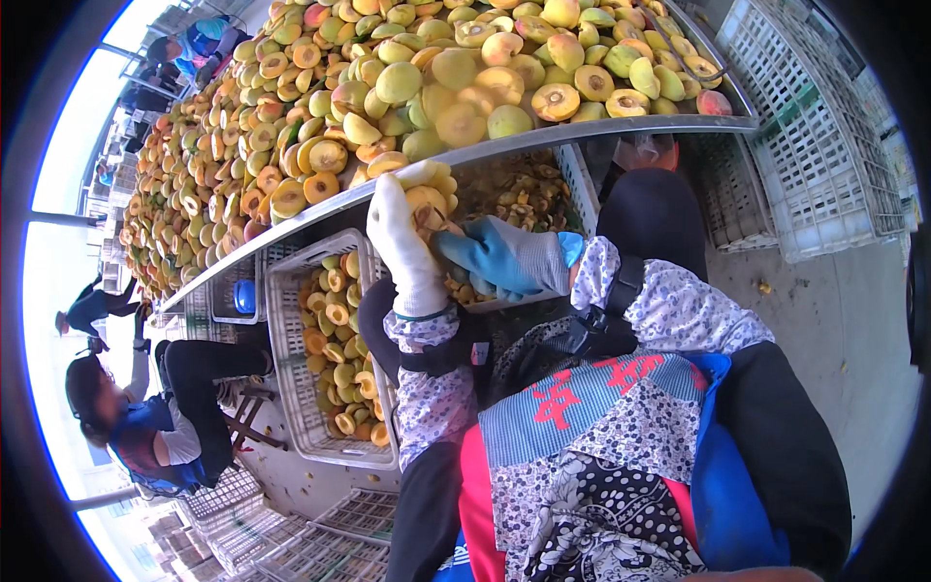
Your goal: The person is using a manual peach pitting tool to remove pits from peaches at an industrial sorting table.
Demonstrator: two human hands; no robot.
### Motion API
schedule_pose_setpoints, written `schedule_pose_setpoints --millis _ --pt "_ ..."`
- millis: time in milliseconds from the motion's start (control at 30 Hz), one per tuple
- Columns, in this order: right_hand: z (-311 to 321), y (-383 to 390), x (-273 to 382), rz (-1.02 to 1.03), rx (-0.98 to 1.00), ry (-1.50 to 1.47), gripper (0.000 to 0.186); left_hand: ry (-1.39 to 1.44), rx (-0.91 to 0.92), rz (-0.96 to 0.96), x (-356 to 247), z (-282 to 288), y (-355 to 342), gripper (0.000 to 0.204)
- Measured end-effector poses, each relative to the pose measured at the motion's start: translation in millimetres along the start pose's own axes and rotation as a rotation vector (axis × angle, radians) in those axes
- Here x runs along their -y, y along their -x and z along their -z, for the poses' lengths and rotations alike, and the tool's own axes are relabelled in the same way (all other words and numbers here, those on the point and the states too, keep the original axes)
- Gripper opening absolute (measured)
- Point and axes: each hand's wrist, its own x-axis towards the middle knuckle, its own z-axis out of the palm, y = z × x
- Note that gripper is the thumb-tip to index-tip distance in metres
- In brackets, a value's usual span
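My left hand (402,242), in a white glove, is raised at the edge of the steel table (606,126), its fingers around a yellow-orange peach half (427,209). My right hand (499,257), in a blue and grey glove, is closed right against that fruit; what, if anything, it grips is hidden. Behind and below my hands is a crate of peach scraps (514,189). To their left a white crate (301,427) holds peach halves (335,315). The table is heaped with whole and halved peaches (320,184).
Stacked plastic crates (805,145) stand at the right. A seated co-worker (155,436) is at the lower left, beside more crates (242,533). Other people (189,53) are along the table's far side and left end. A small blue container (244,296) sits under the table.
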Motion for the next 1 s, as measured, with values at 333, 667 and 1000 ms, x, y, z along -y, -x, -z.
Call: schedule_pose_setpoints --millis 333,667,1000 --pt "13 12 19 -0.387 0.288 -0.319 0.056 -0.036 0.174 0.088 1 8 -4 0.05" --pt "14 13 7 -0.391 0.358 -0.381 0.054 0.32 0.199 0.248 7 1 2 0.051" --pt "21 11 1 -0.24 0.232 0.072 0.065 0.295 0.289 0.212 15 1 -1 0.049"
